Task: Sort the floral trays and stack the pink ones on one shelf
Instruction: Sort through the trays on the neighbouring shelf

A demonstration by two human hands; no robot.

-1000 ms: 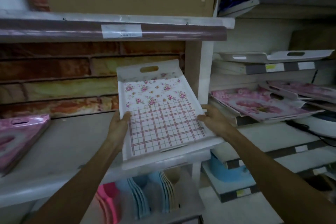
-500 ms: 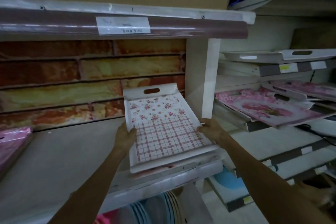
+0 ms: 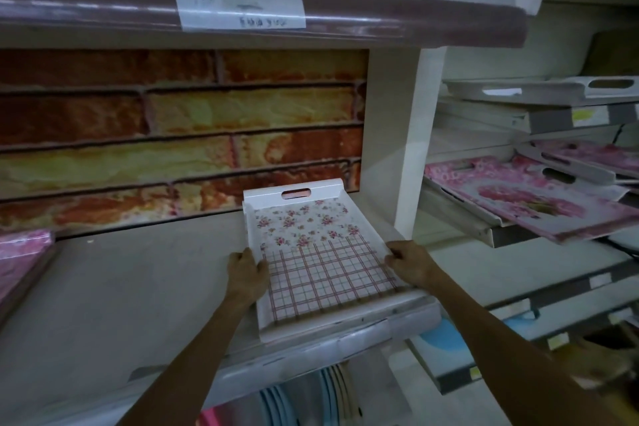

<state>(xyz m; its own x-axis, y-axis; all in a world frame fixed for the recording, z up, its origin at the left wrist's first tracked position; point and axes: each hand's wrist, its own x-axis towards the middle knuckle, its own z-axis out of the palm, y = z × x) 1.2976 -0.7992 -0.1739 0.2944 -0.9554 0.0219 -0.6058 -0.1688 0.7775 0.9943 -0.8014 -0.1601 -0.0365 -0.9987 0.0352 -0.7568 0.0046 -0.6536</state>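
While both hands gripped its long sides, the white floral tray (image 3: 320,252) lay flat at the right end of the grey shelf (image 3: 138,287), its far handle slot close to the back wall. The left hand (image 3: 246,275) held the left rim with the thumb over the edge; the right hand (image 3: 408,264) curled its fingers round the right rim. The tray's base showed small pink flowers at the far half and a pink check at the near half. A brick-pattern backing (image 3: 179,135) covered the wall behind the shelf. An upper shelf edge carried a paper label (image 3: 240,7). A white upright (image 3: 415,149) divided this bay from the next, where pink floral trays (image 3: 529,197) lay tilted on a bracket. Another pink tray (image 3: 20,259) sat at the shelf's left end. Pale blue items (image 3: 276,405) stood below the shelf.
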